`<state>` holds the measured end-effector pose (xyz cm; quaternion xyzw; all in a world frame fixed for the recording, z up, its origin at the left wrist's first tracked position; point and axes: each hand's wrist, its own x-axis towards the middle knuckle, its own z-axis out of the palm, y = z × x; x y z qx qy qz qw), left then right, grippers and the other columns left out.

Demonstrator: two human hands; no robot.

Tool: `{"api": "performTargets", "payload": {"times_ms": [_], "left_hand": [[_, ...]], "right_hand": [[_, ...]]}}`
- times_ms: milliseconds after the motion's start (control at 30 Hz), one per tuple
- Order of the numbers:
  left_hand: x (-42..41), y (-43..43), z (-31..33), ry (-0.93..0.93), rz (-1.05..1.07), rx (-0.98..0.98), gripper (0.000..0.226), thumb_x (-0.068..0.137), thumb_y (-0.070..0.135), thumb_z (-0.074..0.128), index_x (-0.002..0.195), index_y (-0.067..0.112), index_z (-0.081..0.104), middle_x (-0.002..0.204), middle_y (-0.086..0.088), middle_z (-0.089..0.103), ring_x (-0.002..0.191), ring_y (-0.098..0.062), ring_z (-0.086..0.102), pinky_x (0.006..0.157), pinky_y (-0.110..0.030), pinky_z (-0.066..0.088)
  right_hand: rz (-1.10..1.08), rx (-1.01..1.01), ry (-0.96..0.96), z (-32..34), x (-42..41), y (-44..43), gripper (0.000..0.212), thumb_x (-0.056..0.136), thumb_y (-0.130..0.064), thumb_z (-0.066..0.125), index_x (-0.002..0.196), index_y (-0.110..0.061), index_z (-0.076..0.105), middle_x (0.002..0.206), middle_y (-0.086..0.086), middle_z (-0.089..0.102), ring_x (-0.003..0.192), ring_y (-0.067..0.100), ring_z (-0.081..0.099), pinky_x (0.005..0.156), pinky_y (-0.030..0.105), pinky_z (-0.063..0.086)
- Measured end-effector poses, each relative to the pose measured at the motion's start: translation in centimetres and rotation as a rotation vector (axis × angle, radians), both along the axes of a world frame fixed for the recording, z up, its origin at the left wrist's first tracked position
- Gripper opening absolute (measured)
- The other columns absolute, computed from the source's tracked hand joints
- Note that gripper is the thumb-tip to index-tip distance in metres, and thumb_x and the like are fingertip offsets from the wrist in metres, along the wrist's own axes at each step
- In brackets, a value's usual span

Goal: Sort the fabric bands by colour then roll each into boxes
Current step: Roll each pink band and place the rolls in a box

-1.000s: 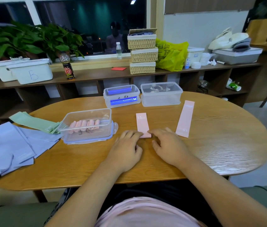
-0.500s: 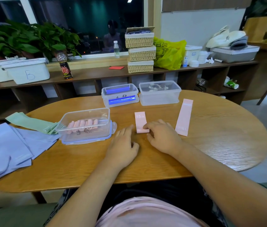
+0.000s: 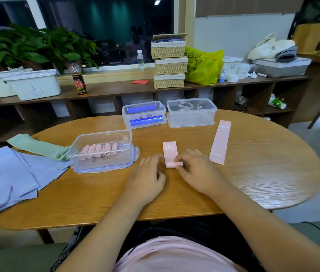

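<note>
A pink band (image 3: 170,152) marked 15 lies flat in front of me, its near end wound into a small roll (image 3: 171,164). My right hand (image 3: 198,171) pinches that roll with thumb and fingers. My left hand (image 3: 147,177) rests on the table just left of the roll, fingers apart, touching nothing I can see. A second pink band (image 3: 220,142) lies flat to the right. A clear box (image 3: 104,150) on the left holds several pink rolls. Green bands (image 3: 37,147) and lilac bands (image 3: 12,173) lie at the far left.
Two more clear boxes stand at the back of the round wooden table (image 3: 272,173): one with blue contents (image 3: 144,116), one with nothing coloured inside (image 3: 191,112). Behind runs a long shelf with bins, baskets, bottles and a yellow bag.
The pink band's flat part has grown shorter as my right hand rolled its near end away from me. My left hand slid off the band to the left.
</note>
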<state>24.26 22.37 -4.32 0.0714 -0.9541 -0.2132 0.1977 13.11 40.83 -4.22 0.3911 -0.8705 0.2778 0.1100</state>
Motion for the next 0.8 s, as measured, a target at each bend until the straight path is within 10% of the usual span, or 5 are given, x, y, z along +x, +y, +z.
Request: {"api": "performTargets", "payload": {"times_ms": [567, 800], "left_hand": [[0.5, 0.2, 0.2, 0.001, -0.147, -0.078, 0.039, 0.097, 0.024, 0.053, 0.134, 0.035, 0.058, 0.132, 0.020, 0.055, 0.127, -0.004, 0.045, 0.104, -0.034, 0.048], [0.4, 0.3, 0.2, -0.017, -0.123, -0.093, 0.043, 0.101, 0.028, 0.052, 0.143, 0.035, 0.054, 0.137, 0.017, 0.055, 0.130, -0.004, 0.043, 0.107, -0.030, 0.045]], "right_hand": [[0.022, 0.107, 0.016, 0.2, 1.3, 1.1, 0.047, 0.103, -0.041, 0.055, 0.150, -0.038, 0.054, 0.138, -0.020, 0.055, 0.127, 0.008, 0.044, 0.105, 0.033, 0.046], [0.027, -0.068, 0.000, 0.4, 1.6, 1.4, 0.024, 0.106, -0.015, 0.052, 0.120, -0.030, 0.066, 0.114, -0.022, 0.059, 0.115, 0.003, 0.049, 0.097, 0.030, 0.050]]}}
